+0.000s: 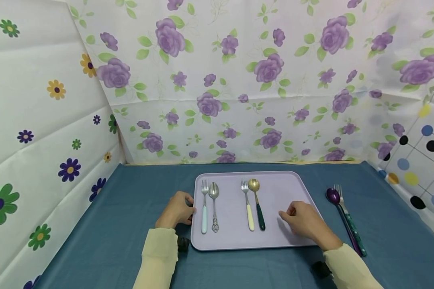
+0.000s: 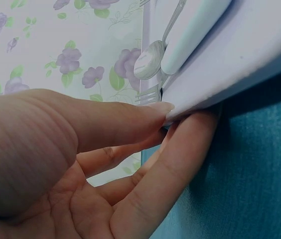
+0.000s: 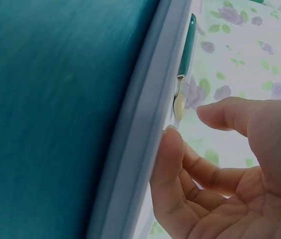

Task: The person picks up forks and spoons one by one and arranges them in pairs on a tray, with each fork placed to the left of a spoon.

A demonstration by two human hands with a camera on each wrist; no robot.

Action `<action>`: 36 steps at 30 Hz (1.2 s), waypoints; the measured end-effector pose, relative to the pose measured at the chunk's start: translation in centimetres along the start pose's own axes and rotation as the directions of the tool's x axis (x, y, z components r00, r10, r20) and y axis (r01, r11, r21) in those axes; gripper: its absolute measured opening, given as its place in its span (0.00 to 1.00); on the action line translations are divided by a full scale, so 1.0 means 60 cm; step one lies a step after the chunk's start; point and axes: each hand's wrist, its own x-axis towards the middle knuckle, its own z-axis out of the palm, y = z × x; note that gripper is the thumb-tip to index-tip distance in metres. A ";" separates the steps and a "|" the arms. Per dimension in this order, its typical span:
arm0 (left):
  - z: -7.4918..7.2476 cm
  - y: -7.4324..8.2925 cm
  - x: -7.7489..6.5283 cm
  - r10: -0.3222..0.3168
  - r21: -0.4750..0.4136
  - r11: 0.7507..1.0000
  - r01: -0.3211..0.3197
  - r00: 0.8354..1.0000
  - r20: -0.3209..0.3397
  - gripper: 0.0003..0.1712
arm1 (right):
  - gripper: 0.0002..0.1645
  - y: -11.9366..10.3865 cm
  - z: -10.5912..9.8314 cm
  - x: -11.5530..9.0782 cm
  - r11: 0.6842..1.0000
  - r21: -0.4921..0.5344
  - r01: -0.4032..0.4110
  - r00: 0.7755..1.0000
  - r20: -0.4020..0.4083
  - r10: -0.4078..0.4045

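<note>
My left hand point(image 1: 177, 209) is at the left edge of a pale lilac tray point(image 1: 231, 241); in the left wrist view its thumb lies on the rim and its fingers are under it. On the tray lie a fork with a mint handle point(image 1: 204, 218), a silver spoon point(image 1: 213, 192), a fork with a cream handle point(image 1: 250, 216) and a gold spoon with a dark green handle point(image 1: 261, 214). My right hand point(image 1: 304, 220) is over the tray's right part, fingers loosely bent, the thumb apart from them and nothing between, as the right wrist view shows.
Right of the tray, a purple spoon point(image 1: 333, 196) and a fork with a dark green patterned handle point(image 1: 355, 235) lie side by side on the blue tablecloth point(image 1: 148, 180). Flower-printed sheets point(image 1: 202, 132) stand behind and at the left; a dotted sheet point(image 1: 419, 160) borders the right.
</note>
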 end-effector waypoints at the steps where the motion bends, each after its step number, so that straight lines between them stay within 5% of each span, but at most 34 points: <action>1: 0.000 0.000 0.000 -0.002 -0.001 1.000 0.002 1.000 -0.001 0.13 | 0.16 0.002 -0.001 -0.001 1.000 0.002 0.001 1.000 -0.002 -0.001; 36: 0.001 -0.001 -0.001 -0.004 0.003 1.000 0.004 1.000 -0.006 0.14 | 0.12 0.103 -0.046 -0.030 1.000 -0.012 -0.017 0.995 -0.100 0.016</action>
